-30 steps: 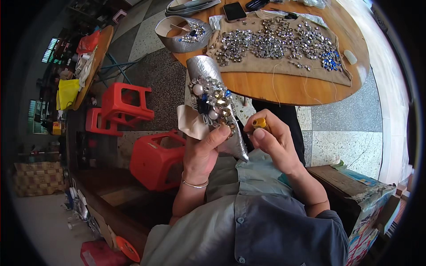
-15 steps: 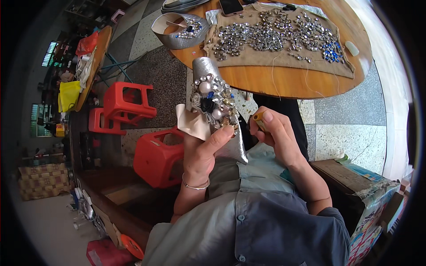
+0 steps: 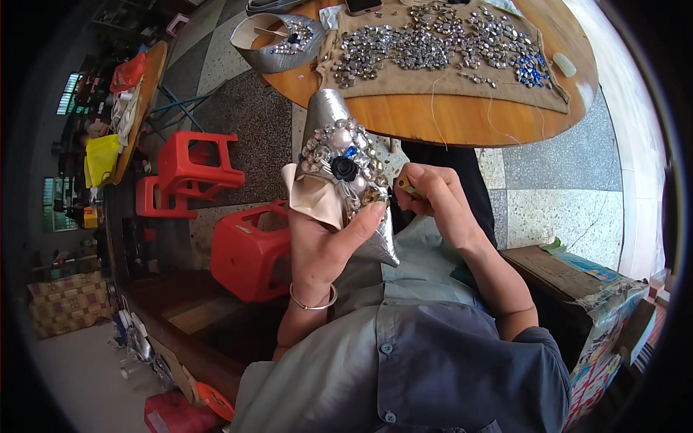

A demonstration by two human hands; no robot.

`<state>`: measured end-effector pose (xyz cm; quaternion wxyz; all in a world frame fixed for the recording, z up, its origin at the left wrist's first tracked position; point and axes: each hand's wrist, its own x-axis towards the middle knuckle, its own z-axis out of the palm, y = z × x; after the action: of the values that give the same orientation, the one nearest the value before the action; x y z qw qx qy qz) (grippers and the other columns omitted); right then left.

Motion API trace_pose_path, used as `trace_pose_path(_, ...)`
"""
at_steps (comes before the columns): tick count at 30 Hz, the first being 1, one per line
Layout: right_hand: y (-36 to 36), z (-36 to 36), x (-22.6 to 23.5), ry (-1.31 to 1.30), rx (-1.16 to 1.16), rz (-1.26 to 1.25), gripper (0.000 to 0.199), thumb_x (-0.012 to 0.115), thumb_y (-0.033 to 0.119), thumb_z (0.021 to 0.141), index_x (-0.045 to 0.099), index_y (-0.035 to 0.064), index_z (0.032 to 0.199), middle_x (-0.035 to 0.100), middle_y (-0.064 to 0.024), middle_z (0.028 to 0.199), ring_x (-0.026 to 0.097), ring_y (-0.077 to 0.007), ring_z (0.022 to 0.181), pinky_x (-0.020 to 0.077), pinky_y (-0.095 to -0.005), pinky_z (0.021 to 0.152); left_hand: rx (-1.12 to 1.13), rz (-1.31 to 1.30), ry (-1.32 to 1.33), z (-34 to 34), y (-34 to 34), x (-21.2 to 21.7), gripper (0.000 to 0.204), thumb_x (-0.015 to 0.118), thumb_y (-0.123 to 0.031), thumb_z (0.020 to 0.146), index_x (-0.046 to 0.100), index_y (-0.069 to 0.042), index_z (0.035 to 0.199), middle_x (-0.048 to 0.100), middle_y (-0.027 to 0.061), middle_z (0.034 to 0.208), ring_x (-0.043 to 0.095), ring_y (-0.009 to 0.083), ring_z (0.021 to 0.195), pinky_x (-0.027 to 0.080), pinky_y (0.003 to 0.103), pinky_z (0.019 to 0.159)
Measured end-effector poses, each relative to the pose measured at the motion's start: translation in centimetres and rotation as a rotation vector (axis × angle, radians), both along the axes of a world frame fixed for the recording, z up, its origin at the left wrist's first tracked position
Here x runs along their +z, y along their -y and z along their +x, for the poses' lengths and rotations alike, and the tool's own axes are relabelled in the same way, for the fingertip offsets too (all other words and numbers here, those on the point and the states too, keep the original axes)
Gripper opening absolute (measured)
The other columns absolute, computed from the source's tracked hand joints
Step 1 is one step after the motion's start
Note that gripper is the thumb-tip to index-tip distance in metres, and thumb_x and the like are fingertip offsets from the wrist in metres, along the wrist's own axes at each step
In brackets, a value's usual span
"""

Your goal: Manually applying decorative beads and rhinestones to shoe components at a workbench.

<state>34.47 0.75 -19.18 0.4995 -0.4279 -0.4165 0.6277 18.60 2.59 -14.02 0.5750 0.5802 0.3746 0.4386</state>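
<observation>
My left hand (image 3: 325, 249) grips a silver shoe upper (image 3: 328, 108) in front of my chest, fingers inside its cream lining (image 3: 317, 198) and thumb on the decorated side. Clear and gold rhinestones, pearl beads, blue stones and a black fabric rose (image 3: 344, 168) cluster on the upper. Close to its right edge, my right hand (image 3: 437, 195) is closed around a small tool with a yellowish-brown handle (image 3: 410, 186). The tool's tip is hidden, so I cannot tell whether it touches the upper.
Ahead, a round wooden table (image 3: 404, 126) bears a tan cloth (image 3: 404, 83) with many loose rhinestones (image 3: 426, 47), a phone (image 3: 363, 6), a whitish oval piece (image 3: 564, 65) and another decorated silver upper (image 3: 271, 61). Red plastic stools (image 3: 245, 252) stand left. A wooden box (image 3: 556, 274) is at my right.
My right hand has moved left, nearer the upper, and its tool handle has tilted. The upper has turned so that its rose faces me more. The whole view has shifted slightly.
</observation>
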Motion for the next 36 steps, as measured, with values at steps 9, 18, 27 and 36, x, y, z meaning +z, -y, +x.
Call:
trace_pose_path(9,-0.2,-0.4,-0.7,0.049,-0.009,0.093,0.044,0.040,0.035,0.090,0.051,0.0023,0.062,0.044,0.0020,0.056,0.036,-0.0049,0.053,0.0283,-0.0230,0.048,-0.060,-0.072,0.068,-0.9,-0.6,-0.3,0.051,0.065,0.000,0.071,0.043,0.001,0.117,0.054,0.0081,0.107,0.054,0.0129,0.095,0.043,0.027,0.083)
trace_pose_path(18,-0.3,-0.5,-0.1,0.157,-0.023,0.176,0.042,0.039,0.033,0.091,0.044,0.0035,0.061,0.043,0.0014,0.058,0.035,-0.0061,0.055,0.0287,-0.0226,0.049,-0.049,-0.126,0.052,-0.8,-0.6,0.2,0.047,0.066,-0.002,0.069,0.046,0.001,0.112,0.056,0.0061,0.099,0.054,0.0116,0.086,0.044,0.025,0.076)
trace_pose_path(27,-0.3,0.8,0.2,0.272,0.017,0.223,0.043,0.040,0.031,0.091,0.046,0.0003,0.062,0.045,-0.0012,0.056,0.039,-0.0081,0.054,0.0326,-0.0242,0.051,-0.040,-0.178,0.115,-0.4,-0.4,0.2,0.046,0.066,-0.002,0.069,0.048,0.000,0.111,0.056,0.0057,0.097,0.055,0.0111,0.081,0.045,0.024,0.072)
trace_pose_path(36,-0.7,1.2,0.3,0.416,-0.054,0.335,0.040,0.045,0.031,0.090,0.050,-0.0010,0.065,0.041,-0.0085,0.052,0.039,-0.0157,0.047,0.0335,-0.0312,0.046,-0.061,-0.179,0.070,-0.1,-1.0,0.5,0.050,0.067,-0.002,0.068,0.045,0.001,0.113,0.056,0.0064,0.098,0.054,0.0123,0.088,0.044,0.026,0.078)
